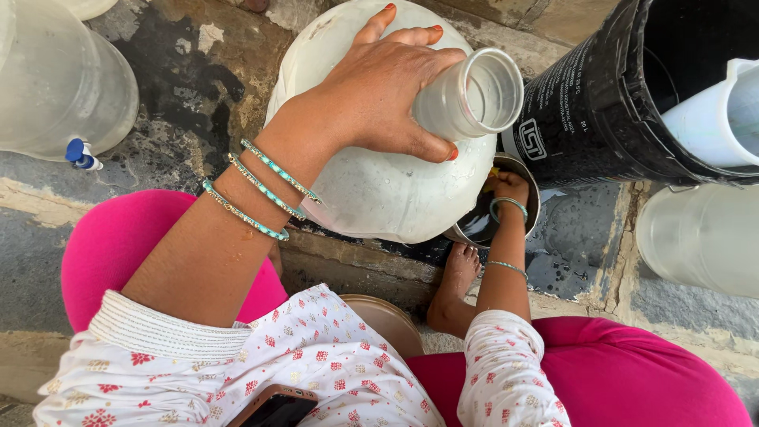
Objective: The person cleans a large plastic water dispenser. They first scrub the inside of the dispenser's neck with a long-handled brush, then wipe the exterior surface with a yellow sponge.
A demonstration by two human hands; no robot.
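Two hands work at once here, on different things. The left hand (387, 87) wraps the neck of a big translucent jar (379, 182), fingers curled tight around it just below the open mouth (484, 93), thumb on the near side. The jar is tipped over: its long axis runs from the fat body at the left, over the ground, up to the mouth at the right, so the opening points toward the black bucket (593, 103). The mouth lies directly beyond the left fingers, touching them at the neck. The right hand (510, 190) is lower, under the jar's body, reaching into a small steel bowl (531, 207) of dark liquid; it seems closed on something yellow, but I cannot tell how the fingers lie. The bowl sits just beside the bucket's foot and near a bare foot (460, 273). The left hand is the nearer one to the mouth; the right is nearer the bowl. Other pale containers (63, 79) stand around on the wet stone.
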